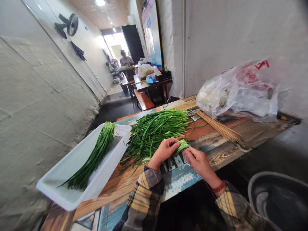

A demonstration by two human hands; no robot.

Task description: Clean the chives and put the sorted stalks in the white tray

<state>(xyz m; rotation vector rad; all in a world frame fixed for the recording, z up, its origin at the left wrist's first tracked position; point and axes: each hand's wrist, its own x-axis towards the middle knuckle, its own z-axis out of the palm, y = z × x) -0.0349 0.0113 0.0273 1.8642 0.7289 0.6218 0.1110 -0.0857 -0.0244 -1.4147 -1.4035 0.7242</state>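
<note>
My left hand (166, 148) is closed around a small bunch of garlic chives (183, 144), its pale cut ends pointing right. Right beside those ends, my right hand (196, 160) pinches what looks like a thin bamboo skewer, mostly hidden by the fingers. Behind my hands lies a large loose pile of green chives (161, 126). In the white tray (57, 183) on the left rests another bunch of chives (96, 160), with a skewer (124, 131) sticking out of its pale end over the tray's rim.
Several bamboo skewers (220, 128) lie on the wood-patterned table (207, 144) to the right. Behind them sits a plastic bag (240, 89) against the wall. A dark tub (276, 195) stands below at right. Farther back are another table (141, 85) and a seated person (126, 60).
</note>
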